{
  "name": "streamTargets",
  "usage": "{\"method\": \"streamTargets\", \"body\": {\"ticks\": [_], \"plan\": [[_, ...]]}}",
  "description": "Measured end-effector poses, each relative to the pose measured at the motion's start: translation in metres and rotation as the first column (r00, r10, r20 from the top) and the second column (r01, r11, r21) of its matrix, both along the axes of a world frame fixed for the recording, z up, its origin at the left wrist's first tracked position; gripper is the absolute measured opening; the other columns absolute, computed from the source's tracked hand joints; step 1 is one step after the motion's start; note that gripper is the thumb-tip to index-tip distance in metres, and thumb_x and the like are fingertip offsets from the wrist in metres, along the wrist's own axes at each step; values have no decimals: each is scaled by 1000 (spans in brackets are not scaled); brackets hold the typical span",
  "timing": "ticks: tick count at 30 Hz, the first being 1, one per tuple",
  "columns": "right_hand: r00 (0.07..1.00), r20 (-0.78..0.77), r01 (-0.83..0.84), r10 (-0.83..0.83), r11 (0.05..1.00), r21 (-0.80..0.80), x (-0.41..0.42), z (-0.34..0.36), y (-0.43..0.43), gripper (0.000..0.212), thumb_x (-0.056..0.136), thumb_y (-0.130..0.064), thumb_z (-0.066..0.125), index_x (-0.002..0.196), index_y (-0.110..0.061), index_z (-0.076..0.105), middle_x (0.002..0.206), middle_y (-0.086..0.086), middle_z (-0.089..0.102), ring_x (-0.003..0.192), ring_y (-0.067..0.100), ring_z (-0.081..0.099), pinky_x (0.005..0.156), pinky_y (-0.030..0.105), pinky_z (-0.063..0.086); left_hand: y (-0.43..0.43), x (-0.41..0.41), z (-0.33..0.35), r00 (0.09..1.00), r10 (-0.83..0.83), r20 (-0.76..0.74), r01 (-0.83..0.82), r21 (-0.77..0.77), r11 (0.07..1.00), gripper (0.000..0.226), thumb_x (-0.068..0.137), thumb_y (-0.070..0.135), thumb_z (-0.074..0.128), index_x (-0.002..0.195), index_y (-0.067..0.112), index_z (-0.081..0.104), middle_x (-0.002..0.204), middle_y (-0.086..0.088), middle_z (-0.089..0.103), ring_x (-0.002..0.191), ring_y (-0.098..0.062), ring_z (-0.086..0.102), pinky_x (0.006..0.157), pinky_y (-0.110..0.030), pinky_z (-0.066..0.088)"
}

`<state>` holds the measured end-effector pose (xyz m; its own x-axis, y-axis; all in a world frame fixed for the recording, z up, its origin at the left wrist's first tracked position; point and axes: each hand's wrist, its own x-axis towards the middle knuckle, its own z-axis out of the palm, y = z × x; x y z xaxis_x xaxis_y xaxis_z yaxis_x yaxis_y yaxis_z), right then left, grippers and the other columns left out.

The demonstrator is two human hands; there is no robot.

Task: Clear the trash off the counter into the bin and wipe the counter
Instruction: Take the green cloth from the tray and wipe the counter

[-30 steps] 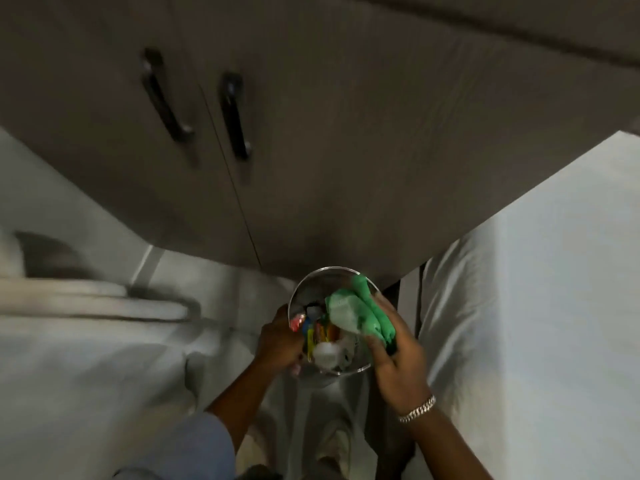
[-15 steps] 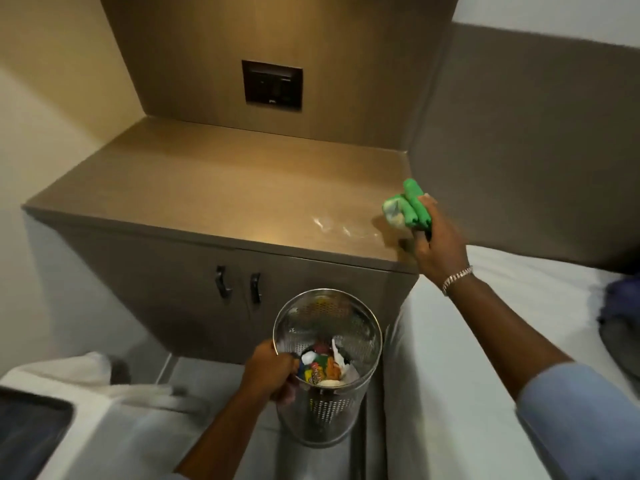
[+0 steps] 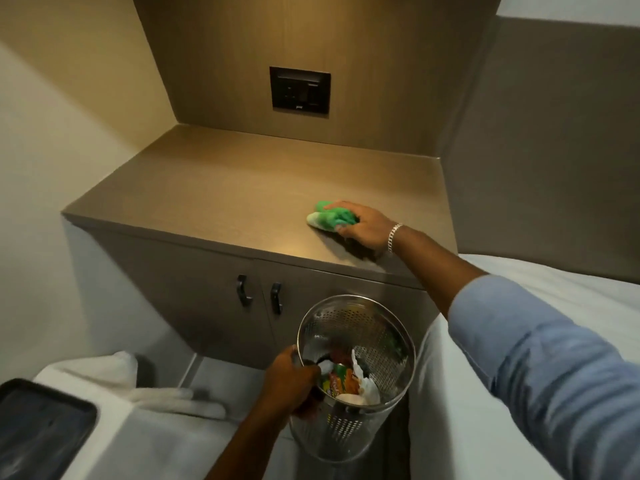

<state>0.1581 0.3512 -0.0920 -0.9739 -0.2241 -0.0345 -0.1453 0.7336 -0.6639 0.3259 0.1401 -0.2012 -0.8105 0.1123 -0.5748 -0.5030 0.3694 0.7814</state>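
The right hand (image 3: 363, 228) presses a bunched green cloth (image 3: 330, 220) flat onto the surface (image 3: 221, 192), near its front right part, fingers curled over the wad. The left hand (image 3: 287, 382) is closed on the rim of the perforated steel bin (image 3: 367, 330), held tilted below the front edge; crumpled white paper and bright printed wrappers (image 3: 341, 382) lie inside it. No trash shows on top, so wiping looks like the step in hand.

To do it well, I would say: keep the palm bearing down evenly, draw long overlapping strokes from the back wall toward the front lip, and reach into the far left corner, which is well away from the cloth. Opening the wad out would cover more area.

The top is a matte brown laminate with a fine brushed grain, square-edged, catching a soft glare near the front. The cloth looks soft and plush. The bin is a shiny cylinder punched with small holes.
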Motion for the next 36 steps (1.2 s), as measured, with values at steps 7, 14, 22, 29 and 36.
{"method": "streamTargets", "body": {"ticks": [7, 14, 22, 29, 36], "plan": [[971, 107, -235, 212, 923, 304, 10, 12, 36, 49, 82, 0, 54, 122, -27, 58, 151, 11, 36, 138, 31, 32, 118, 46, 20, 8, 4, 8, 998, -28, -53, 29, 16, 999, 19, 84, 20, 66, 95, 30, 54, 85, 0, 69, 55, -8, 69, 43, -20, 51], [998, 47, -60, 50, 970, 236, 103, 10, 78, 49, 81, 9, 56, 119, -22, 62, 150, 10, 38, 141, 29, 30, 118, 41, 18, 15, 3, 16, 999, -41, -21, 41, 30, 999, 30, 79, 21, 68, 105, 29, 54, 86, -10, 71, 53, -20, 70, 42, -27, 53], [998, 5, -67, 67, 982, 177, 207, -76, 37, 64, 67, 16, 52, 121, -17, 61, 149, 14, 36, 142, 34, 25, 119, 47, 18, 32, 19, -49, 997, -72, -26, 74, 94, 993, 20, 83, 25, 64, 91, 40, 53, 55, -10, 68, 34, -26, 60, 35, -27, 49], [966, 226, 125, -129, 992, 30, 239, -304, 6, 59, 77, 14, 53, 127, -16, 55, 144, 21, 42, 138, 35, 33, 118, 41, 22, 45, 37, -219, 992, -52, 116, 48, 41, 998, 29, 88, 24, 58, 111, 36, 44, 53, -12, 67, 33, -23, 60, 36, -27, 50], [913, 308, 268, -267, 963, 39, 247, -468, 6, 54, 78, 7, 61, 128, -11, 53, 137, 18, 53, 128, 32, 48, 112, 42, 35, 34, 50, -391, 978, 38, 205, -11, -132, 991, 66, 86, 27, 65, 142, 38, 30, 112, -8, 65, 59, -14, 66, 41, -16, 51]]}}
